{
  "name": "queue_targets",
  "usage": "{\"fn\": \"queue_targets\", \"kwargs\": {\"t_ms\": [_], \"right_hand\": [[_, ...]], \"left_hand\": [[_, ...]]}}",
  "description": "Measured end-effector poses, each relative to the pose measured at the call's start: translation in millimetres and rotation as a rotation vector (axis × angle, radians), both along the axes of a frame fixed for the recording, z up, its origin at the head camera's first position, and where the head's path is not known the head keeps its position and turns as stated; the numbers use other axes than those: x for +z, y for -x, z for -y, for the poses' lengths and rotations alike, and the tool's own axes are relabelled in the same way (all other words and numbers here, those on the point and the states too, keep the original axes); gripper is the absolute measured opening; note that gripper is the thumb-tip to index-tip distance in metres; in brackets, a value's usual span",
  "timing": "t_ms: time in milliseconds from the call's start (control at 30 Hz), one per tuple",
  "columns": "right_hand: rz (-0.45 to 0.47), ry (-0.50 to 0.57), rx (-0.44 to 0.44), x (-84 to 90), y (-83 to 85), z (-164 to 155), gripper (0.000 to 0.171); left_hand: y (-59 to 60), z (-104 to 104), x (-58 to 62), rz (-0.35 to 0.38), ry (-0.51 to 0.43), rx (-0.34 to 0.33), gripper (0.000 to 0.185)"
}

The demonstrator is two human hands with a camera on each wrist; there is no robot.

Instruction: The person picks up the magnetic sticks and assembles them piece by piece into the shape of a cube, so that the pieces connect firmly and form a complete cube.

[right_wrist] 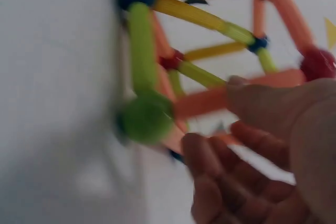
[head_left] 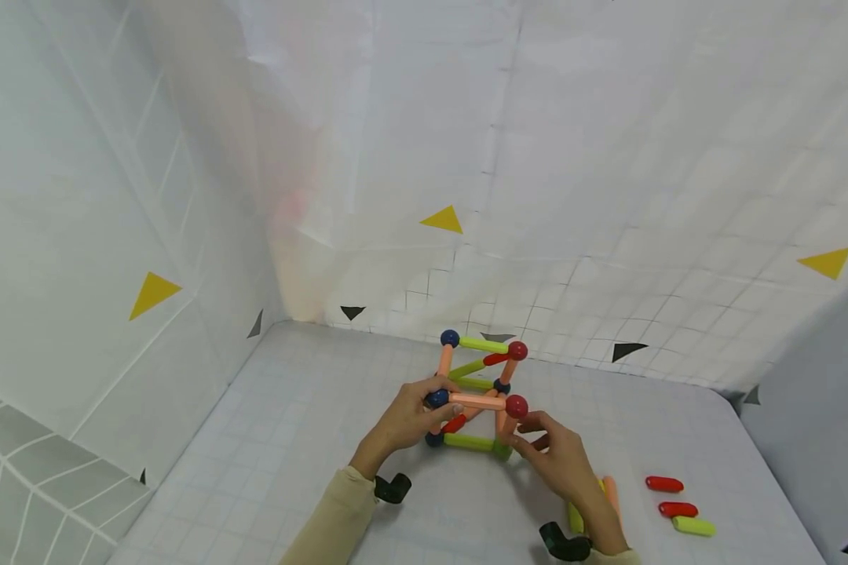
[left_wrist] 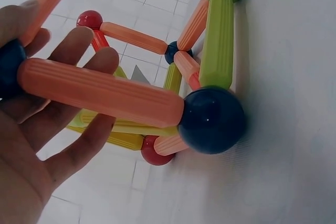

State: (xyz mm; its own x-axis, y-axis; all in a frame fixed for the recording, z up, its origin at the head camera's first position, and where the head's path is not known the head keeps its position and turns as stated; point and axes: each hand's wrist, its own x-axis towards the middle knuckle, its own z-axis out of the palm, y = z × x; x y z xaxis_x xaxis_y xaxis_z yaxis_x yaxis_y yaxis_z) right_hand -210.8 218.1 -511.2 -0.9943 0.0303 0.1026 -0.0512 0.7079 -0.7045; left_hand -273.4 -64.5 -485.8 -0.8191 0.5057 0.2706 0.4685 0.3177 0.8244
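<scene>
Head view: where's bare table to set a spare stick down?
The gridded white table lies bare left of the rod-and-ball cube frame. It is crowded at the right, by the loose red and green sticks, and under both wrists.

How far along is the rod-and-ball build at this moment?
Mostly built: the cube frame stands on the table with its edges joined. The left hand holds a front corner, and the right hand touches the opposite one. Loose rods lie unused nearby.
</scene>
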Motion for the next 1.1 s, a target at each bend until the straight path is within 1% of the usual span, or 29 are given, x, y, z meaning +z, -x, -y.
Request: {"fn": "queue_targets", "kwargs": {"t_ms": [100, 200, 267, 367, 467, 567, 633, 767, 933, 1100], "right_hand": [[0.103, -0.071, -0.072, 6.4, -2.8, -22.5, 0.042], [0.221, -0.151, -0.150, 13.2, -6.3, -52.9, 0.058], [0.311, -0.215, -0.179, 12.8, -9.6, -75.2, 0.067], [0.428, -0.295, -0.179, 8.8, -15.9, -103.2, 0.077], [0.512, -0.319, -0.148, 6.4, -22.6, -119.4, 0.080], [0.557, -0.307, -0.123, 6.1, -27.0, -125.6, 0.078], [0.568, -0.293, -0.109, 5.5, -28.2, -126.6, 0.075], [0.587, -0.238, -0.083, 3.8, -28.5, -124.7, 0.066], [0.611, -0.182, -0.063, 1.1, -26.8, -125.1, 0.058], [0.628, -0.125, -0.042, -5.3, -24.3, -130.4, 0.051]], "left_hand": [[-0.3, 0.6, 0.0, -0.002, 0.006, -0.003, 0.026], [0.5, -0.2, 1.0, -0.009, 0.009, -0.010, 0.026], [1.0, -0.2, 1.4, -0.010, 0.008, -0.014, 0.026], [1.0, 0.4, 1.8, -0.014, 0.007, -0.017, 0.026], [0.4, 0.7, 1.5, -0.012, 0.009, -0.017, 0.027], [-0.2, 0.6, 1.1, -0.010, 0.008, -0.016, 0.027], [0.0, 0.4, 0.4, -0.011, 0.007, -0.017, 0.028], [1.0, 0.6, -1.1, -0.020, 0.005, -0.021, 0.027], [1.9, 0.6, -1.1, -0.019, 0.002, -0.018, 0.028], [0.8, 1.3, 0.5, -0.018, 0.024, -0.010, 0.027]]}}
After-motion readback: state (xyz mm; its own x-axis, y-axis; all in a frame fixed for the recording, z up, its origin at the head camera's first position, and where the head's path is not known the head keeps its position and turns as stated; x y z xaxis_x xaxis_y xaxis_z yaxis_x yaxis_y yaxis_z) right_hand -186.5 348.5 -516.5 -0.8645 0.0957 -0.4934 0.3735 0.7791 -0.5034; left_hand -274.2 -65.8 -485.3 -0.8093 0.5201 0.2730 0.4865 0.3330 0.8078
